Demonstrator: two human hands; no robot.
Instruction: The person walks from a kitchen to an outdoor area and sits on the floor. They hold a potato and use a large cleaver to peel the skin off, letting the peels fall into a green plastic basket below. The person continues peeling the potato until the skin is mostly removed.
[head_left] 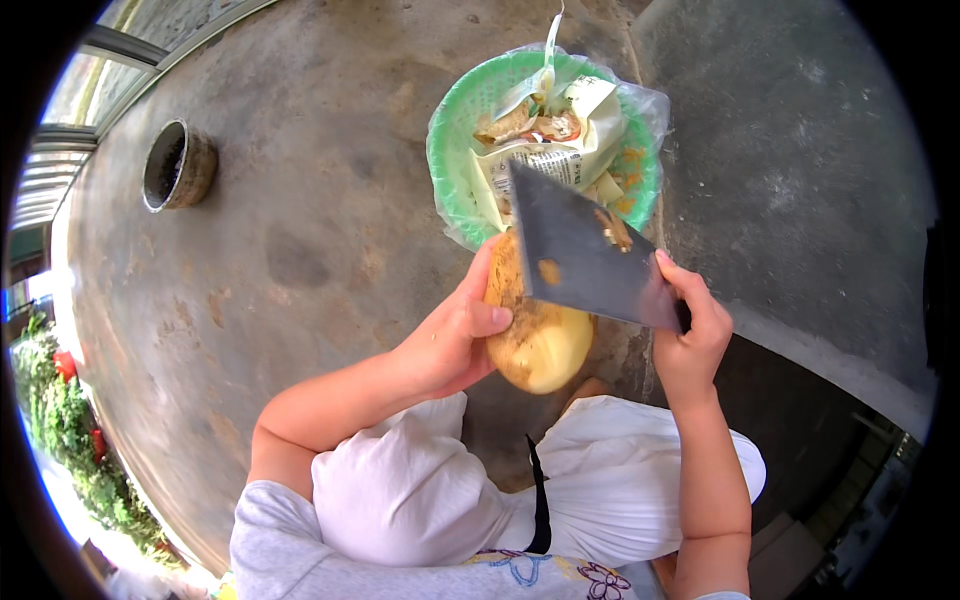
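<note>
My left hand (pixel 455 330) grips a large yellow-brown tuber (pixel 540 345), partly peeled, held in the air above my knees. My right hand (pixel 690 330) is closed on the handle of a broad rectangular cleaver (pixel 585 250). The blade lies across the top of the tuber, with bits of peel stuck to its flat side. Just beyond the blade sits a green plastic basket (pixel 450 150) lined with a clear bag and filled with peelings and paper scraps.
I crouch over a bare concrete floor (pixel 300 250). A small round pot (pixel 175 165) stands at the far left. A darker raised concrete slab (pixel 800 170) runs along the right. Green plants (pixel 60 420) edge the lower left.
</note>
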